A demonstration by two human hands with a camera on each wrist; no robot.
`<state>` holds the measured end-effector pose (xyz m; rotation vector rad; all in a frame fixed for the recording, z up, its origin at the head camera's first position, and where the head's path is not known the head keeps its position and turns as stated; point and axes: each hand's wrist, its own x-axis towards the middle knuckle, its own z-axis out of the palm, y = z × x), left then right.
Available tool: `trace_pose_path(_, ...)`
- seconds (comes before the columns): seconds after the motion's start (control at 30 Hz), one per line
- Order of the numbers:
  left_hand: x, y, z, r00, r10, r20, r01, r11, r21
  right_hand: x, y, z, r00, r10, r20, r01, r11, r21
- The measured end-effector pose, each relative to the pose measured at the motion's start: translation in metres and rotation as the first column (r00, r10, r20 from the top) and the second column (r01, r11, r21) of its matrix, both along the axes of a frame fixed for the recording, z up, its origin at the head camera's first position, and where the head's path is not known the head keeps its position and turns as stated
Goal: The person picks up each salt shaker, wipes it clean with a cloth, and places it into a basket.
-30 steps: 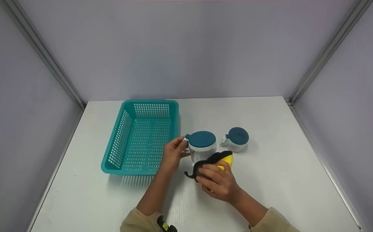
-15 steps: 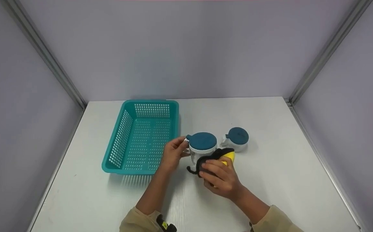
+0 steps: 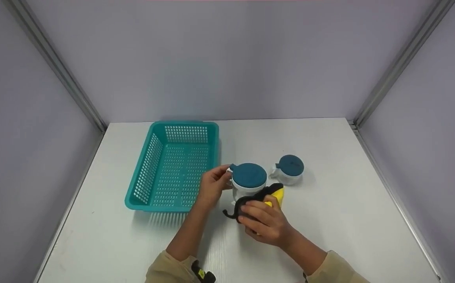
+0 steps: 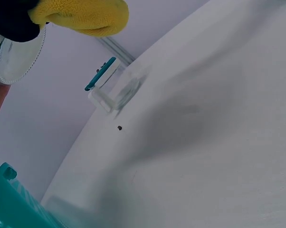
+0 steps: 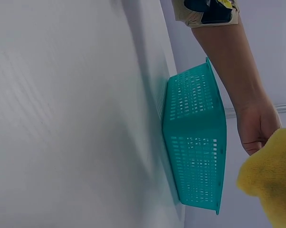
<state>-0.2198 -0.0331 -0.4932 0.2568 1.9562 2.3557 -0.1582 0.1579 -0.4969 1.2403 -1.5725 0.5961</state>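
Observation:
By its white handle, my left hand (image 3: 212,188) grips a clear glass jar (image 3: 240,192) with a round blue lid (image 3: 250,175). The left wrist view shows the base of this jar (image 4: 20,59) raised off the table. My right hand (image 3: 266,220) holds a cloth (image 3: 277,195), black on one side and fuzzy yellow on the other, against the near side of the jar. A black loop hangs from the cloth's left end. In the right wrist view the yellow face of the cloth (image 5: 271,173) partly covers the left hand (image 5: 258,124).
Just right of the held jar, a smaller blue-lidded glass jar (image 3: 288,179) stands on the white table (image 3: 341,204), its handle facing left. A teal perforated basket (image 3: 132,196) sits left of the left hand. Grey panels (image 3: 227,59) enclose the table at back and sides.
The held jar has shifted slightly right and nearer, and its lid tips more toward the head camera. The cloth went up along the jar and came back down. The left hand barely moved.

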Motion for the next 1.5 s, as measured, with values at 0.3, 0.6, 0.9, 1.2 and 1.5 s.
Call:
trace_pose_path(0.3,0.001,0.003,0.002,0.999,0.030,0.018,-0.030,1.000,0.001,0.000,0.000,0.012,0.999,-0.020,-0.030,0.018,0.999,-0.043)
trace_pose_path(0.6,-0.001,0.005,-0.006,0.999,0.025,0.023,-0.025,1.000,-0.015,-0.001,0.001,0.018,0.999,-0.018,-0.030,0.015,0.995,-0.095)
trace_pose_path(0.9,-0.013,0.008,-0.029,0.995,0.072,0.066,-0.071,0.997,-0.025,-0.002,0.003,0.003,1.000,-0.021,0.014,0.021,0.999,-0.045)
trace_pose_path(1.2,-0.016,0.009,-0.030,0.993,0.057,0.103,-0.057,0.998,-0.005,0.002,0.000,-0.011,0.999,-0.016,0.045,0.016,1.000,0.004)
trace_pose_path(1.5,-0.016,0.007,-0.028,0.992,0.074,0.099,-0.071,0.997,-0.029,0.006,-0.001,-0.013,0.999,-0.002,0.045,0.001,1.000,0.013)
